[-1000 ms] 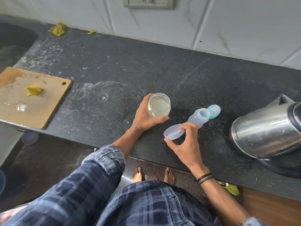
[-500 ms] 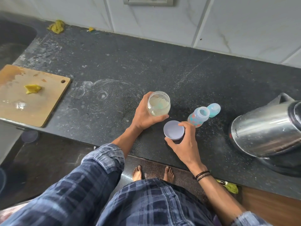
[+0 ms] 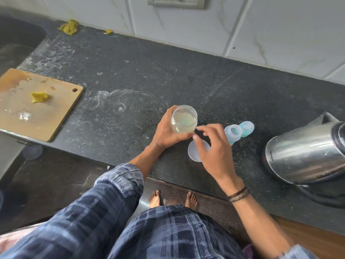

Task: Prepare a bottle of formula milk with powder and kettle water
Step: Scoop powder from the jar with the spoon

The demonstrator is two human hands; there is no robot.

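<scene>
The dark speckled stone countertop (image 3: 186, 75) runs along a tiled wall. Directly under the right hand (image 3: 214, 152) a white round lid (image 3: 194, 152) lies flat on it. Just beyond that hand's fingertips, to its right, is an open-topped baby bottle (image 3: 232, 134), with a pale blue cap (image 3: 247, 128) against its far side. Farther right a steel kettle (image 3: 306, 154) sits on its black base (image 3: 321, 195). Dried ring marks (image 3: 119, 107) show left of the left hand (image 3: 166, 133). Well beyond them a wooden cutting board (image 3: 46, 116) overhangs the front edge, and a yellow cloth (image 3: 70, 27) lies by the wall.
</scene>
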